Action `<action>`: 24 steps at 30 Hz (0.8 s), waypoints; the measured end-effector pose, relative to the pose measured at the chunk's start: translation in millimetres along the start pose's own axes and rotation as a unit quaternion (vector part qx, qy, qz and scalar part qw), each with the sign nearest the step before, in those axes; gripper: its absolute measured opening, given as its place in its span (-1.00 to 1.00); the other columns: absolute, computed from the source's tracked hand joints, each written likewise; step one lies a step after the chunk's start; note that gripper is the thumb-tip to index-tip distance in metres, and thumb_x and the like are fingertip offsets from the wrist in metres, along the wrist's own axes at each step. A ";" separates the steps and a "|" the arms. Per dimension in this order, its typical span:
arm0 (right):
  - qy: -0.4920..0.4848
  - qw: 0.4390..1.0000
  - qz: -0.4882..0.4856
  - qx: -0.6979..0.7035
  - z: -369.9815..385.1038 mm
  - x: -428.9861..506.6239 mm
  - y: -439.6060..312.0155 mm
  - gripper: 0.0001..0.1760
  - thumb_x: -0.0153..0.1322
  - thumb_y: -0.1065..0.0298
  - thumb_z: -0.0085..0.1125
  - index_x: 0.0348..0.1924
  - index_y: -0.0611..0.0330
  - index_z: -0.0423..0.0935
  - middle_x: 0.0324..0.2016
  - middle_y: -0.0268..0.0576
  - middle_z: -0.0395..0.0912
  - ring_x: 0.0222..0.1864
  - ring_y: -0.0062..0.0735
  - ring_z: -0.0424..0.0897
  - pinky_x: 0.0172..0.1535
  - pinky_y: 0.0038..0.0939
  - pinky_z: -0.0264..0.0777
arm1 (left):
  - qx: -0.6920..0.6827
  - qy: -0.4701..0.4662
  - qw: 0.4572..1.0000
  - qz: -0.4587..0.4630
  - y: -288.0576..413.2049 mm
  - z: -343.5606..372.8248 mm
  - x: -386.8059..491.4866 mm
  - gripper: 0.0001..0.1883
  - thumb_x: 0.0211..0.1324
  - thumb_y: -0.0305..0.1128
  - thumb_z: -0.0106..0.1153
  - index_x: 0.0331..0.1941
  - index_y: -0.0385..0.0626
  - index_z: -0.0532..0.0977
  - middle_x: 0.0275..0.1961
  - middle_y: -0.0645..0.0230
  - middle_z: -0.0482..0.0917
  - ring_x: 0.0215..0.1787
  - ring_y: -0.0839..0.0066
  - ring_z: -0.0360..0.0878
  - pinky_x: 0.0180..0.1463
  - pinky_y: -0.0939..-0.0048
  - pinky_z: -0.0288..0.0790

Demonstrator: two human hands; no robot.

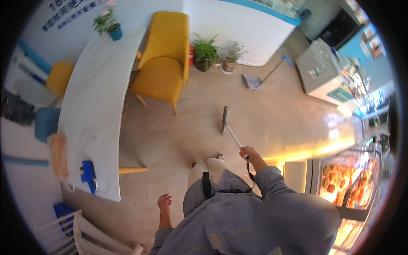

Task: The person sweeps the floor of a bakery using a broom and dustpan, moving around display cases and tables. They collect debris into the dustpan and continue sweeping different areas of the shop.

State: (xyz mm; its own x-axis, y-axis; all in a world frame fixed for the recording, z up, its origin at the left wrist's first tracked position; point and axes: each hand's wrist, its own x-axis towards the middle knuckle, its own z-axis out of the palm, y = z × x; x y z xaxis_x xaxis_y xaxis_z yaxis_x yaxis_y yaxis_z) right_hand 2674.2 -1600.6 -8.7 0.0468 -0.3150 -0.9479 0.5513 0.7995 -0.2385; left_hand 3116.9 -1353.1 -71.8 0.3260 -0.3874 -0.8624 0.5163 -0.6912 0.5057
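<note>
My right hand [251, 154] is closed around the white handle of a long-handled floor-cleaning tool [234, 137]. The tool's narrow grey head [225, 120] rests on the tiled floor ahead of my shoes, and its exact kind cannot be made out. A black strap hangs below that hand. My left hand [164, 202] hangs free at my side, its fingers loosely curled and slightly apart; I see no clear object in it. Nearest to it is the corner of a white marble-patterned table [92, 105]. On that table lies a blue object [88, 177], too blurred to identify.
A yellow chair [162, 73] stands at the table's right side. Potted plants [205, 52] line the white counter [236, 28]. Farther ahead is a grey dustpan [253, 82] with an upright handle. A lit food display case [346, 185] stands close on my right, a white slatted chair [95, 232] behind left.
</note>
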 end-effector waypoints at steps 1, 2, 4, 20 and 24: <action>0.003 1.000 -0.008 -0.021 1.2 -7.3 5.4 -0.82 0.30 0.48 -0.13 -0.59 0.22 0.16 -0.78 -0.35 0.15 -0.79 -0.69 0.13 -0.77 -0.67 -0.01 | 0.010 -0.013 1.000 -0.005 1.7 2.9 2.0 -0.70 -0.13 -0.67 -0.19 -0.24 -0.20 0.38 -0.49 0.23 0.52 -0.71 0.59 0.31 -0.65 0.63 0.21; 0.021 0.998 -0.037 -0.045 2.7 -13.8 11.4 -0.84 0.29 0.50 -0.10 -0.59 0.25 0.19 -0.78 -0.33 0.16 -0.79 -0.67 0.13 -0.77 -0.66 -0.01 | 0.024 -0.020 0.999 -0.014 2.4 5.9 3.7 -0.70 -0.13 -0.67 -0.19 -0.24 -0.19 0.38 -0.49 0.23 0.52 -0.71 0.59 0.32 -0.66 0.63 0.21; 0.056 0.996 -0.043 -0.047 7.1 -24.6 23.5 -0.88 0.26 0.51 -0.04 -0.56 0.34 0.27 -0.78 -0.29 0.19 -0.79 -0.64 0.14 -0.77 -0.63 -0.01 | 0.044 -0.033 0.998 -0.032 3.2 12.7 7.0 -0.70 -0.13 -0.67 -0.18 -0.24 -0.20 0.38 -0.49 0.23 0.52 -0.71 0.58 0.32 -0.67 0.63 0.22; -0.082 0.993 0.052 -0.067 2.9 104.4 -35.9 -0.89 0.27 0.47 0.01 -0.47 0.37 0.39 -0.69 -0.19 0.33 -0.74 -0.57 0.31 -0.75 -0.66 0.16 | 0.073 0.002 0.997 0.013 58.2 87.8 -14.5 -0.66 -0.18 -0.69 -0.18 -0.22 -0.18 0.35 -0.44 0.24 0.51 -0.69 0.56 0.35 -0.67 0.62 0.23; -0.091 0.941 0.170 0.277 -107.9 120.0 -90.8 -0.86 0.31 0.41 -0.08 -0.51 0.28 0.30 -0.74 -0.31 0.27 -0.76 -0.62 0.30 -0.75 -0.71 0.18 | 0.079 0.048 0.995 -0.022 34.1 97.9 -29.9 -0.62 -0.21 -0.72 -0.23 -0.19 -0.20 0.33 -0.43 0.21 0.50 -0.66 0.54 0.37 -0.66 0.60 0.25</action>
State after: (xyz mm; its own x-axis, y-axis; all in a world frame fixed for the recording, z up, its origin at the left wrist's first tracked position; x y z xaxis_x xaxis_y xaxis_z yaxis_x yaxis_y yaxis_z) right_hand 2539.9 -1655.8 -123.6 0.4127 -0.2117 -0.8859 0.8264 0.4960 0.2665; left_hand 3047.3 -1424.8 -31.3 0.3843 -0.3000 -0.8731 0.4026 -0.7967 0.4509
